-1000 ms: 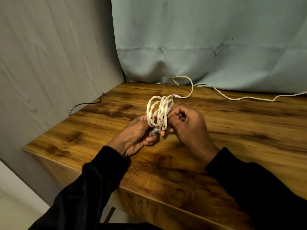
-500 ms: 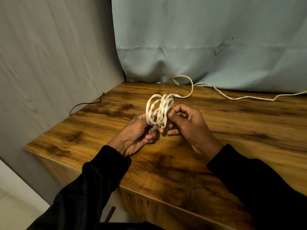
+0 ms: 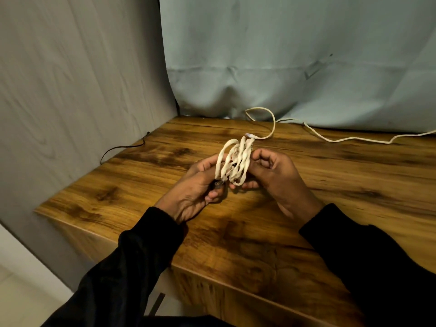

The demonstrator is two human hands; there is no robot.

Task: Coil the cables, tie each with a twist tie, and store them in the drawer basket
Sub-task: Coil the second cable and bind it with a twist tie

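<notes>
A cream cable coil (image 3: 234,161) of several loops stands upright between my hands above the wooden tabletop (image 3: 236,232). My left hand (image 3: 195,190) grips the coil's lower left side, with a small metal connector showing by its fingers. On the coil's right side my right hand (image 3: 276,175) pinches the loops with curled fingers. A second cream cable (image 3: 330,138) lies loose along the back of the table, one end curling up near the coil's top. No twist tie or drawer basket is visible.
A thin black wire (image 3: 122,147) runs from the left wall onto the table's back left corner. A grey-green cloth (image 3: 283,67) hangs behind the table. The table's front edge (image 3: 212,279) is close to my sleeves.
The coil has stayed between my hands while my right fingers shifted along its right side. My right hand has turned slightly; the left has barely moved.
</notes>
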